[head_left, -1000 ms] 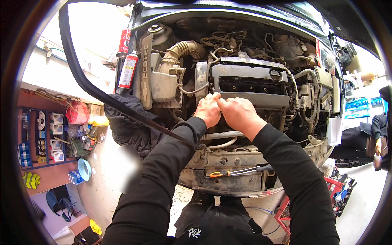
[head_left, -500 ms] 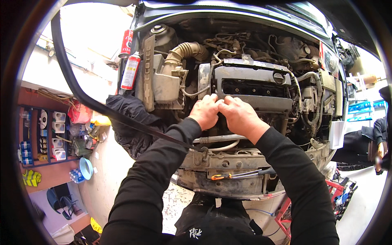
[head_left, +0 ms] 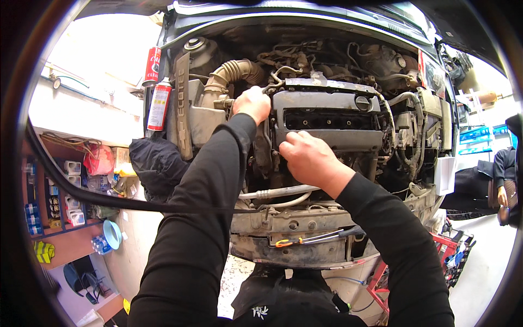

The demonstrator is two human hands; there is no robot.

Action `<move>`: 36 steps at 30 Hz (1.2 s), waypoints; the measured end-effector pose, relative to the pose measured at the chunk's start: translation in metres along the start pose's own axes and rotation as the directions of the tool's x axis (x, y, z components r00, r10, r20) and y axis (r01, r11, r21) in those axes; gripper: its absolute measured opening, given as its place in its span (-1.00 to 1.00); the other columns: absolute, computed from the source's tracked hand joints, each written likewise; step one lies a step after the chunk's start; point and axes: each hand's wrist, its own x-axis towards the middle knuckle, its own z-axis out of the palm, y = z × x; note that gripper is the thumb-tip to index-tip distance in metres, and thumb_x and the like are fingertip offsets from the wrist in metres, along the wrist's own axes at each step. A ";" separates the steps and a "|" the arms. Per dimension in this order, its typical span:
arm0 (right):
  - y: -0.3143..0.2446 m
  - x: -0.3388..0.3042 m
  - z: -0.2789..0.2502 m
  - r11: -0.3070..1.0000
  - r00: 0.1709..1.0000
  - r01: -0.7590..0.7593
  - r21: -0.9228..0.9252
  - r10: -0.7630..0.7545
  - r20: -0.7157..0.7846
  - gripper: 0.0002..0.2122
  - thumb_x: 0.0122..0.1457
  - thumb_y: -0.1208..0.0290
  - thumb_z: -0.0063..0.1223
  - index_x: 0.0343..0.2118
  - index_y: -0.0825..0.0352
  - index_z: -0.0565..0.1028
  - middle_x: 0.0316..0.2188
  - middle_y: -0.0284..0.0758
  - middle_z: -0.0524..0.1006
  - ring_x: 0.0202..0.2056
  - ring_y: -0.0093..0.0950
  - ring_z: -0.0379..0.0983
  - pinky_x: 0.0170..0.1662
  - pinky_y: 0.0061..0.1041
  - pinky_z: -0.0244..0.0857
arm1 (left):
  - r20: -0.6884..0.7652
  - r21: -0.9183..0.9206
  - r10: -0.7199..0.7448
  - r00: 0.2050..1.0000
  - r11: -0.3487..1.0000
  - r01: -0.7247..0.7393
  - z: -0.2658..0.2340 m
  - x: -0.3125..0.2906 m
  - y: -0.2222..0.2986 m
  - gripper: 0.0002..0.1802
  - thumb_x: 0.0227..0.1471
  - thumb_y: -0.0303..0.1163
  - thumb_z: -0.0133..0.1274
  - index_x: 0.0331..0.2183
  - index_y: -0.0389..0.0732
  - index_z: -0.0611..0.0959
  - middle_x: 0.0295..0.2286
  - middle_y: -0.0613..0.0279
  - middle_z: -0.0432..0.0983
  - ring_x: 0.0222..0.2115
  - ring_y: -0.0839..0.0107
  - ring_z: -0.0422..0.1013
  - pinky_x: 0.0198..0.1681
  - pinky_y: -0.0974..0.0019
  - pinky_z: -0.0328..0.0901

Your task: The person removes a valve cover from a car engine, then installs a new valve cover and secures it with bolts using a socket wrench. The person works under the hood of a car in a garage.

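A dark engine cover (head_left: pixel 321 100) with a long recess and a round black oil cap (head_left: pixel 363 101) fills the middle of the engine bay. My left hand (head_left: pixel 253 104) is closed at the cover's left end, beside a thin hose (head_left: pixel 289 70) and the ribbed air intake hose (head_left: pixel 231 72). Its fingertips are hidden, so what it grips cannot be made out. My right hand (head_left: pixel 309 157) has its fingers curled together at the cover's front left corner. Whatever is between those fingers is too small or hidden to name.
Two red and white spray cans (head_left: pixel 158 106) stand left of the air filter box (head_left: pixel 202 124). Long tools with an orange handle (head_left: pixel 284 243) lie on the front crossmember (head_left: pixel 321 218). A black strap (head_left: pixel 109 199) crosses by my left forearm. At far right is another person's hand (head_left: pixel 502 196).
My left hand has left my right hand and moved up and left to the cover's end. My right hand stays near the front corner, slightly lower. The view has shifted a little.
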 end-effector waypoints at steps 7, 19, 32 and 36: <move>0.079 0.070 -0.033 0.980 0.942 -0.165 0.110 0.190 -0.277 -0.86 0.18 0.44 0.22 -0.29 0.37 0.54 -0.27 -0.03 0.61 -0.13 0.06 0.60 -0.04 0.01 0.51 | -0.127 -0.181 -0.092 0.988 0.981 0.068 0.017 0.013 -0.005 -0.56 0.32 -0.03 0.10 -0.07 -0.21 0.71 -0.04 -0.22 0.73 0.07 -0.23 0.62 0.18 -0.12 0.48; 0.115 0.176 -0.001 0.957 0.947 -0.288 0.039 0.290 -0.135 -0.78 0.28 0.36 0.21 -0.16 0.43 0.65 -0.17 0.09 0.72 -0.05 0.08 0.69 0.08 -0.05 0.57 | -0.175 -0.175 -0.079 0.981 0.983 0.048 0.021 -0.006 0.005 -0.61 0.41 -0.13 0.12 0.06 -0.21 0.65 0.01 -0.26 0.67 0.05 -0.30 0.62 0.14 -0.21 0.49; 0.088 0.193 -0.032 0.983 0.996 0.019 -0.181 -0.003 0.090 -0.81 0.23 0.41 0.31 -0.12 0.28 0.72 -0.15 -0.09 0.78 -0.06 -0.07 0.76 0.02 -0.13 0.62 | -0.573 -0.124 0.471 0.671 0.759 -0.639 0.051 0.033 -0.022 -0.83 0.22 -0.49 0.28 -0.13 -0.16 0.75 -0.19 0.00 0.68 -0.03 -0.16 0.51 0.07 -0.13 0.42; 0.086 0.193 -0.036 0.965 0.986 -0.147 -0.219 0.161 0.049 -0.73 0.24 0.28 0.31 -0.05 0.25 0.79 -0.10 -0.11 0.81 -0.05 -0.15 0.80 0.03 -0.22 0.66 | -0.496 -0.378 0.421 0.759 0.683 -0.625 0.031 0.037 -0.020 -0.87 0.22 -0.47 0.36 -0.18 -0.19 0.76 -0.24 -0.03 0.71 -0.20 -0.13 0.61 -0.04 0.01 0.50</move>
